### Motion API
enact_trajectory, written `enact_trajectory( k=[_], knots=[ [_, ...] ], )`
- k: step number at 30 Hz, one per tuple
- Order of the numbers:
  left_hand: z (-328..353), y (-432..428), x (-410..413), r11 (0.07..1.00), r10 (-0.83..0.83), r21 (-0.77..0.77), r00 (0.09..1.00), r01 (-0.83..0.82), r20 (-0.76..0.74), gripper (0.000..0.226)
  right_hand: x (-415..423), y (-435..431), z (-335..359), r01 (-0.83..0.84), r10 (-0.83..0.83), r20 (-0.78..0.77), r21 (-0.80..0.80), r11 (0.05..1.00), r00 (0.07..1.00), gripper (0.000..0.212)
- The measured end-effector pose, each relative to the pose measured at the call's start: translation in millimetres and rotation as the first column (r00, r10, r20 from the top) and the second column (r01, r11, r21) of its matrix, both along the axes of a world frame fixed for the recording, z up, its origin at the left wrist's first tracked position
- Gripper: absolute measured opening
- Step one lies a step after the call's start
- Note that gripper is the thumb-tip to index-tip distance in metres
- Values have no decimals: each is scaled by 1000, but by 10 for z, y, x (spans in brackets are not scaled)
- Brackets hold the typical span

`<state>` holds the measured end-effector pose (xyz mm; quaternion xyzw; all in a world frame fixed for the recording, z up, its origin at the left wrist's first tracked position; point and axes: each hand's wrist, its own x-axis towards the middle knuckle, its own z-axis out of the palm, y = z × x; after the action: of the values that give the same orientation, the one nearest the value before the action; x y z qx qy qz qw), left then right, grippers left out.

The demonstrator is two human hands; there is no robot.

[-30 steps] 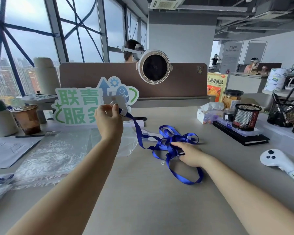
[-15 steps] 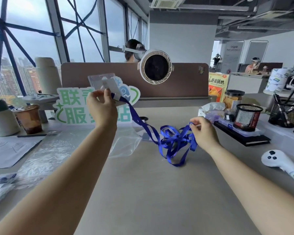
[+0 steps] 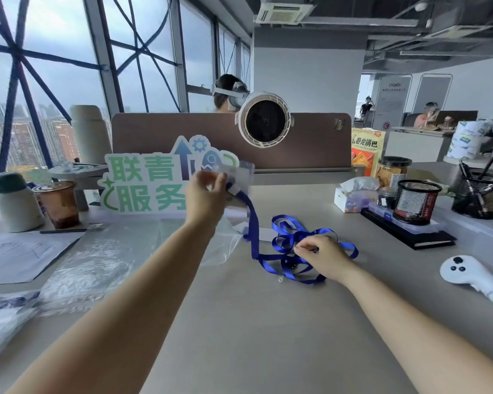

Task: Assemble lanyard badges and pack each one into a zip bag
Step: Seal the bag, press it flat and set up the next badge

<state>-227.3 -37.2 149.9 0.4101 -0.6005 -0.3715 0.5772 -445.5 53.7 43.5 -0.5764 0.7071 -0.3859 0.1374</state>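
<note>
My left hand [image 3: 204,196] holds a clear badge holder [image 3: 236,173] up above the desk, pinching it near its lower edge. A blue lanyard strap [image 3: 253,223] hangs from the holder down to a tangled heap of blue lanyards [image 3: 291,240] on the desk. My right hand [image 3: 320,253] rests on that heap with fingers curled round a strand. Clear zip bags [image 3: 97,263] lie flat on the desk at the left, one reaching under the hanging strap.
A green and white sign [image 3: 145,184] stands behind my left hand. An iced drink cup [image 3: 58,203] and a flask [image 3: 12,201] stand far left. A mesh pen cup [image 3: 416,200], tissue box [image 3: 353,194] and white controller [image 3: 473,277] sit on the right.
My right hand has dropped from above the heap back onto the lanyards on the desk. My left hand has shifted right and lower with the badge holder.
</note>
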Motion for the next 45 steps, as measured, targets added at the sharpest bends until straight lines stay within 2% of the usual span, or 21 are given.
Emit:
enact_trajectory(
  k=[2, 4, 6, 7, 11, 14, 16, 18, 20, 21, 24, 25, 26, 28, 30, 32, 34, 35, 39, 43, 45],
  knots=[
    [-223, 48, -25, 997, -66, 36, 995, 64, 69, 15, 95, 10, 30, -30, 30, 133, -2, 1000, 991, 13],
    [-418, 104, -34, 995, -85, 63, 990, 78, 113, 12, 172, 20, 33, -105, 89, 176, 84, 991, 980, 31],
    [-512, 147, -27, 992, -102, 87, 989, 92, 107, 8, 259, 28, -8, -132, 136, 1, 239, 962, 991, 59],
    [-514, 167, -19, 990, -114, 94, 989, 105, 89, 7, 314, 26, -37, -117, 158, -123, 292, 949, 980, 64],
    [-390, 167, 15, 989, -127, 80, 992, 126, 12, 3, 535, -47, -105, -92, 199, -399, 270, 958, 895, 29],
    [-361, 105, 54, 992, -122, 55, 990, 118, 75, 13, 541, -98, -50, -41, 160, -482, 247, 968, 861, 10],
    [-446, 52, 79, 988, -143, 78, 973, 130, 180, 18, 458, -98, 23, 3, 83, -406, 209, 978, 910, 11],
    [-587, 11, 101, 989, -137, 92, 932, 113, 334, 19, 362, -57, 132, 8, 11, -138, 136, 991, 990, 9],
    [-699, -3, 119, 992, -122, 99, 843, 82, 524, 19, 305, 24, 251, -33, 26, 153, 44, 998, 988, 4],
    [-729, 6, 122, 992, -121, 113, 767, 63, 631, 23, 284, 61, 313, -48, 45, 212, 6, 999, 976, 4],
    [-747, 63, 93, 1000, 16, -10, 429, -16, 903, 41, 267, 125, 503, -82, 90, 203, -47, 996, 975, 5],
    [-734, 107, 63, 995, 101, -101, 352, -20, 931, 47, 262, 118, 538, -94, 102, 199, -54, 994, 975, 5],
    [-724, 147, 18, 985, 157, -171, 342, 10, 927, 52, 263, 116, 569, -106, 116, 200, -59, 993, 973, 4],
    [-692, 250, -123, 959, 117, -220, 460, 178, 880, 64, 284, 109, 612, -144, 153, 197, -62, 988, 968, 3],
    [-658, 340, -286, 925, -47, -182, 576, 334, 816, 75, 320, 106, 653, -208, 216, 188, -62, 976, 958, 4],
    [-590, 342, -377, 901, -117, -208, 676, 380, 728, 59, 329, 115, 686, -240, 249, 192, -69, 968, 949, 11],
    [-501, 303, -380, 875, -58, -305, 706, 376, 705, 22, 275, 136, 696, -209, 219, 182, -71, 975, 959, 18],
    [-459, 269, -370, 880, -80, -291, 720, 375, 689, 15, 229, 154, 686, -189, 197, 183, -61, 980, 963, 19],
    [-309, 127, -305, 937, -169, -185, 848, 297, 502, 30, 25, 246, 535, -182, 165, 224, 58, 982, 961, 13],
    [-228, -21, -229, 985, -111, -89, 938, 148, 327, 28, -141, 276, 350, -65, 60, 34, 182, 981, 998, 7],
    [-249, -72, -208, 993, -88, -51, 945, 109, 316, 28, -206, 289, 293, -37, 37, 1, 214, 976, 999, 9]
  ],
)
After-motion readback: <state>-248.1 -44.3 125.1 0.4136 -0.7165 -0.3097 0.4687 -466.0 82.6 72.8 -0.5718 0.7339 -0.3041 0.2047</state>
